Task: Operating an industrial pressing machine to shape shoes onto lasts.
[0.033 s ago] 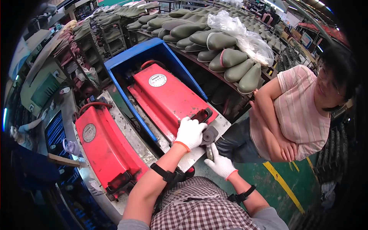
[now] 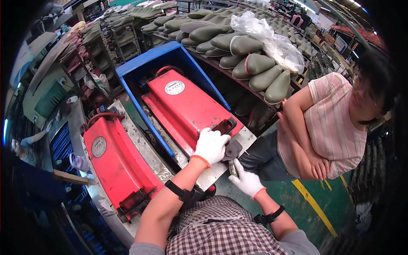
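We have two white-gloved hands at the near end of a red cover (image 2: pixel 187 102), which sits on a metal base (image 2: pixel 217 171), its far part inside a blue bin (image 2: pixel 148 56). The left hand (image 2: pixel 211 145) has its fingers curled over the front, right beside a dark round knob (image 2: pixel 232 149); its palm is hidden, so we can't tell if it grips anything. The right hand (image 2: pixel 247 182) is at a short metal handle (image 2: pixel 233 168) under that knob, index finger along it, thumb near its lower end; we can't tell how firmly it closes. A black latch (image 2: pixel 225 126) sits on the cover just above the left hand, a round white label (image 2: pixel 174 87) farther up.

To the left we see a second red cover (image 2: pixel 121 159), also with a round label. Behind the bin: green boots (image 2: pixel 260 63) in a pile, clear plastic bag (image 2: pixel 278 53) on top. At right a person in a pink striped shirt (image 2: pixel 335 114) stands with arms folded. Green floor (image 2: pixel 293 208), yellow line (image 2: pixel 314 208). We get a checked apron (image 2: pixel 212 231) at the bottom, black straps (image 2: pixel 182 192) on both forearms.
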A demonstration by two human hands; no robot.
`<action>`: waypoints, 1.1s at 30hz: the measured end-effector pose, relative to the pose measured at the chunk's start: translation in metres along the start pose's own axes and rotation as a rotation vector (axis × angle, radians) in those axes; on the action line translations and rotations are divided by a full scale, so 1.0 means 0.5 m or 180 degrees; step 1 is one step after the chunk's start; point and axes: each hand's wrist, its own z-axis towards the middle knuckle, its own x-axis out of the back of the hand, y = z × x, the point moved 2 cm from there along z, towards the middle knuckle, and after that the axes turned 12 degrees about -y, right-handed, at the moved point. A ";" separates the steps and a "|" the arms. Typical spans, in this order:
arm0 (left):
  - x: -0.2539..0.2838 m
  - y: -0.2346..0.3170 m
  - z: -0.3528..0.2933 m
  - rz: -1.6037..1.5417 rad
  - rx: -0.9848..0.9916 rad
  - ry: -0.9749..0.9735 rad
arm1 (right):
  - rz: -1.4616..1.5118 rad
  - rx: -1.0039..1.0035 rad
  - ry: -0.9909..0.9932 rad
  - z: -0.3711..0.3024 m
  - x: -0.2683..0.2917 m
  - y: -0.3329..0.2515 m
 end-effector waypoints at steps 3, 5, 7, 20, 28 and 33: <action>0.095 0.004 0.018 -0.0144 -0.0166 0.0384 | 0.0070 0.0488 0.0488 0.014 0.057 -0.009; 0.184 0.000 0.023 -0.0251 -0.0299 0.0718 | 0.0031 0.1057 0.0575 0.063 0.114 -0.059; 0.263 -0.013 0.035 -0.0083 -0.0371 0.1002 | -0.0511 0.0903 0.0467 0.136 0.146 -0.105; 0.549 -0.139 0.034 -0.0601 0.0041 0.0821 | -0.1263 0.0174 0.0315 0.450 0.046 -0.238; 0.427 -0.070 -0.064 -0.0842 0.0383 0.2035 | -0.1342 0.0036 -0.0030 0.444 0.076 -0.253; 0.413 -0.086 -0.056 -0.1158 0.0290 0.2053 | -0.1304 0.0067 0.0033 0.449 0.075 -0.249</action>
